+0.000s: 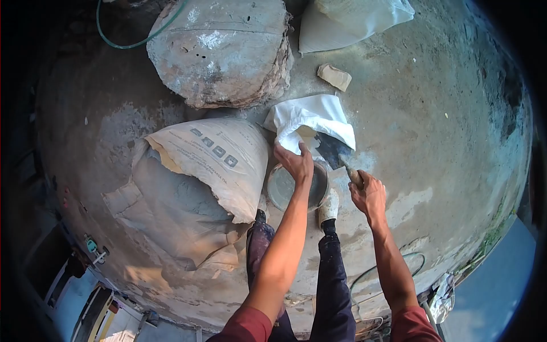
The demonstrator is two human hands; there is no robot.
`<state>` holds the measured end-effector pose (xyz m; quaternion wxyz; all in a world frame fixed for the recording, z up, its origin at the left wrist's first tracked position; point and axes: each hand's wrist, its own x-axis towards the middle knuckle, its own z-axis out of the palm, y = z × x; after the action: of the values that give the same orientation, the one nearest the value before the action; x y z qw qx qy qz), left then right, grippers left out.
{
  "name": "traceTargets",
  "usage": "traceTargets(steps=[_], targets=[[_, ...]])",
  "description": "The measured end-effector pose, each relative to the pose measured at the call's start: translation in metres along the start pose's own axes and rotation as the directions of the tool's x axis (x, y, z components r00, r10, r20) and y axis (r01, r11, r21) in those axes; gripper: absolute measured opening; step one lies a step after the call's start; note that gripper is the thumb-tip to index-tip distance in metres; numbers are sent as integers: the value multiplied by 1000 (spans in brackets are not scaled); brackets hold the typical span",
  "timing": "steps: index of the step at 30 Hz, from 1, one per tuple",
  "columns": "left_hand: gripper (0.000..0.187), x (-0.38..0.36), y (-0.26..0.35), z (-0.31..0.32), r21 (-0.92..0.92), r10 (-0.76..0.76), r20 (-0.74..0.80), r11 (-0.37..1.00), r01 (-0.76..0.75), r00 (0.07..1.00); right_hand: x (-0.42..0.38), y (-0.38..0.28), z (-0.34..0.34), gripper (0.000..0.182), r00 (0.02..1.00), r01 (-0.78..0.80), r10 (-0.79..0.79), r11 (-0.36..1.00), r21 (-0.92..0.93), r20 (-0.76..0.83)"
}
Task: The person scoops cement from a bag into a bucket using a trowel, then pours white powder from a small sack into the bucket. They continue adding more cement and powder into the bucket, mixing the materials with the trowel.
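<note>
My right hand (369, 196) is closed round the handle of a trowel (330, 151), whose dark blade reaches into the mouth of a small white sack (310, 111). Pale material shows inside that sack. At the near edge of its opening, my left hand (296, 162) grips the sack's rim between thumb and fingers. A round grey bucket (274, 191) stands below, between my feet, partly hidden by my left forearm. To the left lies a large torn paper bag (222, 148) with grey powder (182, 191) in its open mouth.
A big rough-edged stump-like block (222, 51) stands at the back left, with a green hose (122, 45) over it. Another white sack (353, 23) and a beige broken chunk (334, 77) lie on the concrete floor (433, 125). My shoe (329, 205) is beside the bucket.
</note>
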<state>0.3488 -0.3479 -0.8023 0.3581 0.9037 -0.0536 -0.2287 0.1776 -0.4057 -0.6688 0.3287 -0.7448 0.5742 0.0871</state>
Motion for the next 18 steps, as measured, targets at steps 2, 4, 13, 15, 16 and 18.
traceTargets(steps=[2,4,13,15,16,18], targets=[[74,25,-10,22,194,39,-87,981,-21,995,-17,22,-2,29,998,-53,51,998,38,42],[67,32,-12,26,366,43,-184,930,28,982,-27,47,8,34,993,-119,112,959,258,41],[24,65,30,-7,196,104,192,970,-142,976,27,69,42,23,756,-608,43,413,678,653],[32,76,40,-1,207,337,68,916,-344,939,4,70,34,22,778,-535,29,554,637,628],[32,77,53,-6,208,331,62,918,-337,942,-9,73,28,24,803,-482,37,628,611,595],[31,81,83,-19,115,354,205,917,-381,913,-37,80,19,26,825,-419,30,701,577,564]])
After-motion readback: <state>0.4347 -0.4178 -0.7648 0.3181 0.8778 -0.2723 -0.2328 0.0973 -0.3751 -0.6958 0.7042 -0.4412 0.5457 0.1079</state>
